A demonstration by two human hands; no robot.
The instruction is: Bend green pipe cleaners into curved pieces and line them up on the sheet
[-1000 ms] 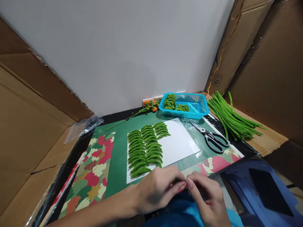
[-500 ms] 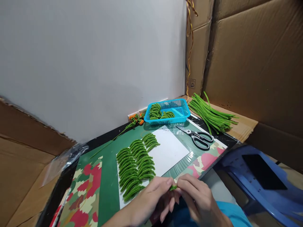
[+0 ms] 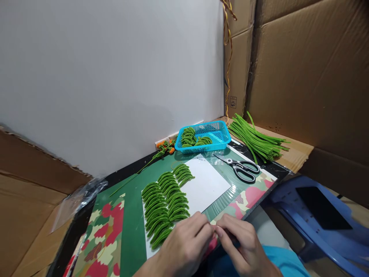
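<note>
Both hands meet at the table's front edge, fingertips nearly touching. My left hand (image 3: 188, 240) is closed, its back turned up, and hides whatever is between its fingers. My right hand (image 3: 242, 242) pinches with thumb and forefinger against the left fingertips; what it holds is too small to make out. Left of and beyond them, curved green fuzzy pieces (image 3: 155, 211) lie in columns on a white paper sheet (image 3: 206, 181). Black-handled scissors (image 3: 243, 169) rest partly open to the right of the paper.
A blue basket (image 3: 201, 149) holding green pieces stands at the back, beside a bundle of long green stems (image 3: 256, 140). An orange-and-green stem (image 3: 158, 154) lies to its left. A blue plastic stool (image 3: 288, 200) with a black flat object is at right.
My left hand has rolled over so its back faces up and its fingers are curled in. The bit of green seen between the fingertips is now hidden.
</note>
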